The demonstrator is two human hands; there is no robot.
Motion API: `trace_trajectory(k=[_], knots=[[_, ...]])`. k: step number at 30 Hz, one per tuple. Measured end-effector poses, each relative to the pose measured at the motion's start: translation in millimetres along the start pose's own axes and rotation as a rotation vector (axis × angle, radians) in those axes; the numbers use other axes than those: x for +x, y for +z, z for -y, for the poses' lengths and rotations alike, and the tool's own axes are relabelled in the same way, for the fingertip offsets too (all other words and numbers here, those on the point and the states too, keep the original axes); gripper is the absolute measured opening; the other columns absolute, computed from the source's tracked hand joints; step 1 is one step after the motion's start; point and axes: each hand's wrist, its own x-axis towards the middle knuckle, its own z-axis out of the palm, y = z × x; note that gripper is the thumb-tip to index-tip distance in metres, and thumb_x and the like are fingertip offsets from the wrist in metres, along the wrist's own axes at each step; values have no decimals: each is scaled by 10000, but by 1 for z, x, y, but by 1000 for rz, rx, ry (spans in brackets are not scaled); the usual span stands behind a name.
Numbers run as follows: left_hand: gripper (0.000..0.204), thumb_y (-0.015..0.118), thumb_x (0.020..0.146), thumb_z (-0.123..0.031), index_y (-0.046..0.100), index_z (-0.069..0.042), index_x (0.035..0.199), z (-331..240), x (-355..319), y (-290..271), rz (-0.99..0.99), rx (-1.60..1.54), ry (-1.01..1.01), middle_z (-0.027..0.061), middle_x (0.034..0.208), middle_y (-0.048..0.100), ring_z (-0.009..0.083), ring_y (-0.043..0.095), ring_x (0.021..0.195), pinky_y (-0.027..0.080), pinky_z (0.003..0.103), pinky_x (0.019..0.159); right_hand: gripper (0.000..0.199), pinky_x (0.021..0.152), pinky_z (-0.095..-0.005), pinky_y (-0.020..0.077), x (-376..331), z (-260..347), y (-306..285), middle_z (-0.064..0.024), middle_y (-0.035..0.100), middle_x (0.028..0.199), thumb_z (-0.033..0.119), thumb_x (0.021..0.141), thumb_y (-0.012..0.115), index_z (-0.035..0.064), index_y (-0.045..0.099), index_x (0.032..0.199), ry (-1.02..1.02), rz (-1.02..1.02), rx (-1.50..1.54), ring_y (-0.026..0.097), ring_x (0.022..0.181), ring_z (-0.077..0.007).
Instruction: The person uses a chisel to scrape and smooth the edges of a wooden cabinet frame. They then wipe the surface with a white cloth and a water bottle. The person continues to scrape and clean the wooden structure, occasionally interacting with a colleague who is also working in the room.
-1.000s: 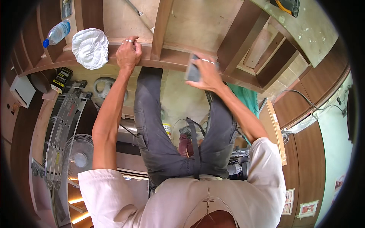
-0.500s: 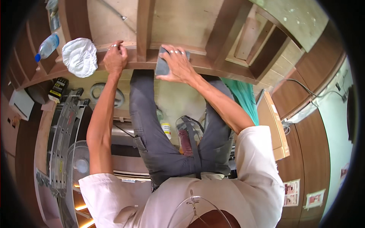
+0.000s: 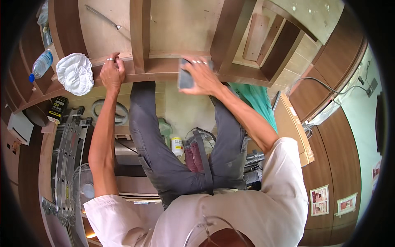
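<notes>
A brown wooden frame (image 3: pixel 164 66) with upright dividers and pale panels spans the far side before me. My right hand (image 3: pixel 202 78) is closed around a grey sanding block (image 3: pixel 186 78), which sits against the frame's front rail; the fingers are slightly blurred. Farther left, my left hand (image 3: pixel 112 76) rests on the same rail with its fingers curled over the wood. Beside it, a crumpled white cloth (image 3: pixel 75 74) lies on the rail. A water bottle with a blue cap (image 3: pixel 42 64) lies in the leftmost part of the frame.
Below the frame stand my legs, with a white container with a yellow label (image 3: pixel 177 146) and a dark red bag (image 3: pixel 193 156) between them. A folded metal ladder (image 3: pixel 66 164) and a fan (image 3: pixel 87 189) are at left. Green sheeting (image 3: pixel 257 105) and a cardboard box (image 3: pixel 293 127) are at right.
The sanding block has slid right along the rail with my right hand. My left hand stays at about the same spot on the frame. The whole view has shifted slightly.
</notes>
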Motion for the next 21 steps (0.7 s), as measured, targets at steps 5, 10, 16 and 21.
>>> trace_trajectory(k=[5, 10, 16, 21], knots=[[220, 557, 897, -200, 670, -176, 1084, 0, 0, 1, 31, 5, -56, 101, 965, 715, 322, 682, 873, 537, 438, 741, 793, 1095, -537, 301, -9, -5, 0, -201, 470, 1389, 520, 631, 824, 50, 529, 1198, -45, 28, 20, 457, 1284, -384], [225, 557, 898, -218, 675, -176, 1084, 0, 3, 4, -7, -7, 3, 97, 969, 718, 315, 685, 879, 539, 432, 749, 811, 1111, -537, 299, 20, 8, 12, -205, 470, 1416, 528, 639, 826, 40, 541, 1221, 3, 22, 25, 446, 1320, -371], [220, 566, 888, -221, 686, -163, 1063, 7, -4, -1, 4, -9, -29, 90, 987, 718, 301, 688, 891, 544, 426, 764, 776, 1084, -536, 310, -3, -5, 3, -217, 469, 1405, 552, 636, 810, 69, 546, 1182, 0, 16, -20, 455, 1286, -406], [219, 586, 865, -188, 685, -156, 1057, 2, 9, -2, -45, -20, 38, 95, 928, 709, 290, 686, 850, 545, 414, 739, 805, 1081, -538, 316, 44, 26, 34, -222, 482, 1407, 509, 622, 837, 41, 537, 1203, -29, -78, -69, 455, 1305, -392]])
